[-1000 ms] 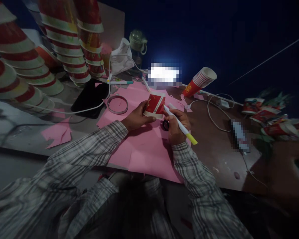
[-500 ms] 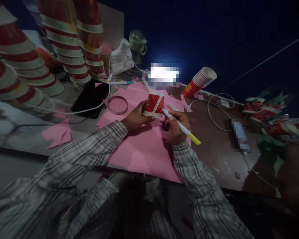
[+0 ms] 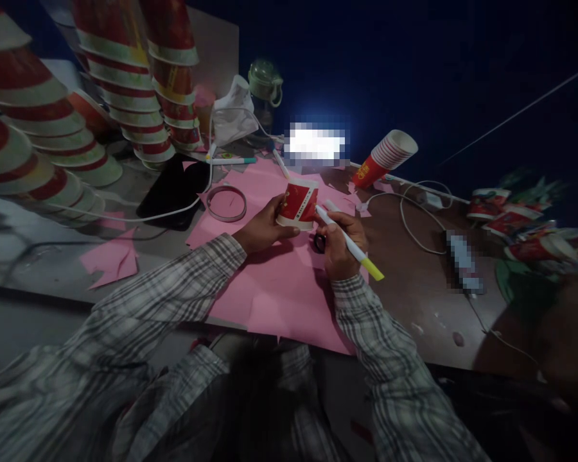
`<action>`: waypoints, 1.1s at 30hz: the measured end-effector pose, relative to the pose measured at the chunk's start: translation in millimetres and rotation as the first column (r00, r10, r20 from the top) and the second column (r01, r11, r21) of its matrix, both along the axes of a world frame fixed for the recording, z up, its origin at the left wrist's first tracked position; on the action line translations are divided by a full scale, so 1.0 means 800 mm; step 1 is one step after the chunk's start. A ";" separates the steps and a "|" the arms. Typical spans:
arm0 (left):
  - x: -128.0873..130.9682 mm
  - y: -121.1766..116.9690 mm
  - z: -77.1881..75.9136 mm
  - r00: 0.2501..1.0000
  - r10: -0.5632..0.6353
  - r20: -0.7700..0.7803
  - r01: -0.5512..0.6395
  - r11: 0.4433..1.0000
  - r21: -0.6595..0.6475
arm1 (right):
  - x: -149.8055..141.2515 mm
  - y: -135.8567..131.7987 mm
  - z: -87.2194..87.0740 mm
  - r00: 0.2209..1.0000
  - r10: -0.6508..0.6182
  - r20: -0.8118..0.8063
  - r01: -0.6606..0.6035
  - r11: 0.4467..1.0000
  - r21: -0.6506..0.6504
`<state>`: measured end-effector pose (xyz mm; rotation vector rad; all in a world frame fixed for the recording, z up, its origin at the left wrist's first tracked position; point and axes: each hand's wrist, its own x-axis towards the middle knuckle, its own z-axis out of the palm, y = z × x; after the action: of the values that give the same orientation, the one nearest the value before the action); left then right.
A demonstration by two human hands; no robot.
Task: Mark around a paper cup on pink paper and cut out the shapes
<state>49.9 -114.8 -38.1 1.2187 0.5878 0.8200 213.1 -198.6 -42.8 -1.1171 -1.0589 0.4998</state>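
My left hand (image 3: 264, 224) is closed around a red paper cup (image 3: 299, 204) with a white printed strip, its thumb along the pale band at the bottom. In my right hand (image 3: 344, 244) is a white marker pen (image 3: 344, 236) with a yellow end that points down toward me. The pen's upper tip is at the cup's right side; whether it touches is too small to tell. A small dark ring-like thing (image 3: 319, 242) shows beside my right fingers. Pink paper sheets (image 3: 284, 289) lie beneath both hands.
Tall stacks of red-and-white cups (image 3: 125, 83) rise at left, near a black phone (image 3: 176, 192) and a tape ring (image 3: 226, 203). More stacked cups (image 3: 385, 157) lean behind right. A white cable (image 3: 404, 218) curls on the brown table. Decorated cups (image 3: 525, 221) and a blurred person's arm (image 3: 568, 333) are far right.
The cup has turned slightly in my left hand, and the marker's yellow end has shifted a little left. The blurred arm at far right has moved slightly.
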 end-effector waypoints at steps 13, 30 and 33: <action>0.001 0.002 -0.008 0.999 -0.015 0.032 0.015 1.000 0.012 | -0.005 -0.001 0.004 0.999 -0.039 0.003 0.039 0.999 -0.036; -0.001 0.002 -0.002 1.000 0.012 -0.011 -0.013 1.000 -0.025 | -0.001 -0.002 0.002 0.999 -0.029 0.034 0.031 0.998 -0.059; 0.000 0.002 -0.002 1.000 0.006 0.014 -0.005 0.999 -0.051 | -0.003 -0.005 0.005 0.997 -0.037 0.062 0.041 0.998 -0.054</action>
<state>49.6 -113.3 -39.9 1.1645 0.5976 0.8133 210.6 -202.7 -38.8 -1.2058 -1.0794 0.4688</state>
